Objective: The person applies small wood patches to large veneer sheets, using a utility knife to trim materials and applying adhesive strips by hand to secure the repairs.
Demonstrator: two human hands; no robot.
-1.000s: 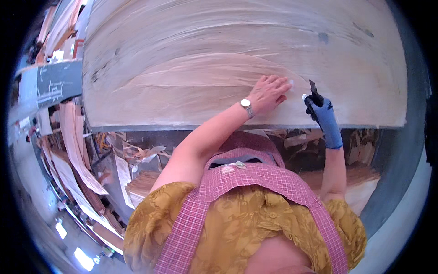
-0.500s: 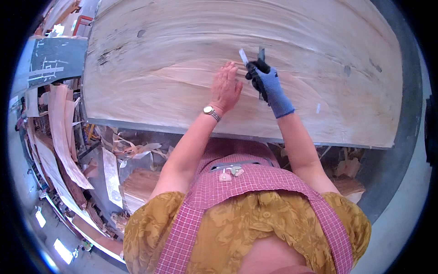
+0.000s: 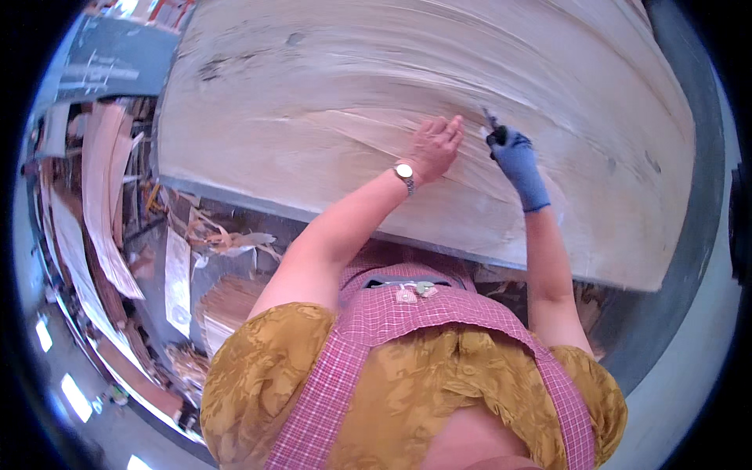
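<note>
A large pale wood veneer sheet (image 3: 258,157) covers the worktable, its surface rippled with creases. My bare left hand (image 3: 435,150), with a watch at the wrist, rests on the sheet near the middle, fingers extended and nothing visible in them. To its right, my right hand (image 3: 513,160) wears a blue glove with black finger areas. Its fingers are closed round a thin dark knife-like tool (image 3: 491,119), blurred by motion and pointing away from me. The gloved fingers hide most of its handle.
A grey table edge (image 3: 235,200) runs along the sheet's near side. At left, long veneer strips (image 3: 102,180) lean on a rack, with torn scraps (image 3: 227,239) below. A stack of veneer (image 3: 227,305) stands by my left elbow. A blue-grey surface (image 3: 117,55) adjoins at far left.
Both hands have moved to the right over the sheet, the right one still gripping the tool. The view has turned, tilting the table's near edge. My left fingers lie less flat than before.
</note>
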